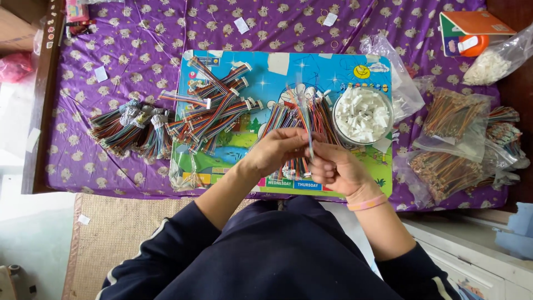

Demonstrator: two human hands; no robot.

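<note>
Both forearms reach forward over the colourful board [344, 72], the left hand [277, 149] and right hand [333, 169] meeting with fingers curled, together pinching 1 thin upright wire strand [307, 119] above the loose wire pile [291, 119], beside the bowl of white connectors [362, 114].

A bed [344, 33] in a purple animal-print sheet is carrying everything — a bright cartoon board [277, 64] is lying at its middle. Left of the board, bundled coloured wires [130, 130] are resting; right of it, clear bags of wires [452, 139] are sitting.
</note>
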